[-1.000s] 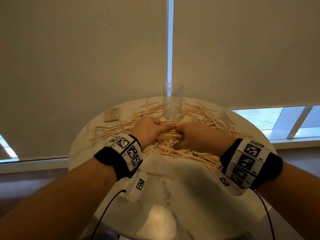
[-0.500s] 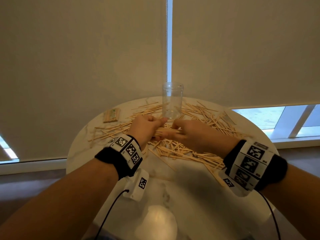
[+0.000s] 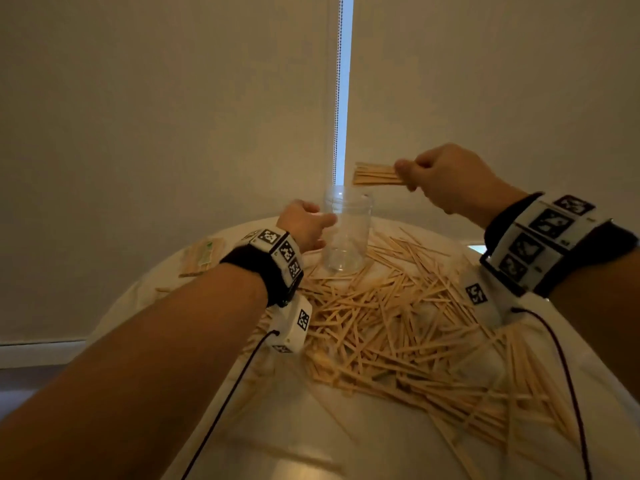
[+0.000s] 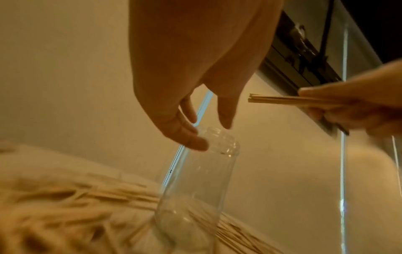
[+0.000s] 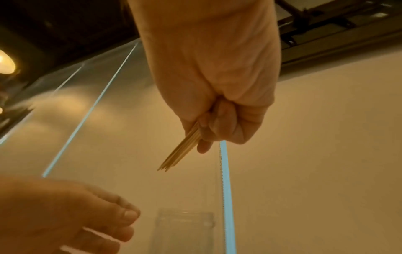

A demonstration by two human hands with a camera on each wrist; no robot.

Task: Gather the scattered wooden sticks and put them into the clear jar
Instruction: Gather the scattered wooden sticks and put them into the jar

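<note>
A clear jar (image 3: 346,233) stands upright and empty at the far side of the round white table (image 3: 381,441), ringed by scattered wooden sticks (image 3: 398,323). My right hand (image 3: 408,176) grips a bundle of sticks (image 3: 375,174) held level in the air, its free ends just above and right of the jar's mouth. The right wrist view shows the bundle (image 5: 185,149) pinched in curled fingers (image 5: 226,123). My left hand (image 3: 317,225) is at the jar's left side near the rim, fingers spread. In the left wrist view its fingertips (image 4: 195,142) are at the jar (image 4: 195,189) neck; whether they touch it is unclear.
A small packet of sticks (image 3: 202,254) lies at the table's far left. Beige roller blinds hang close behind the table, with a bead chain (image 3: 336,98) in the gap between them. Cables run from both wristbands over the near table edge.
Both hands were together on the stick pile; now the right hand has lifted a bundle up above the jar and the left hand has moved forward to the jar's side.
</note>
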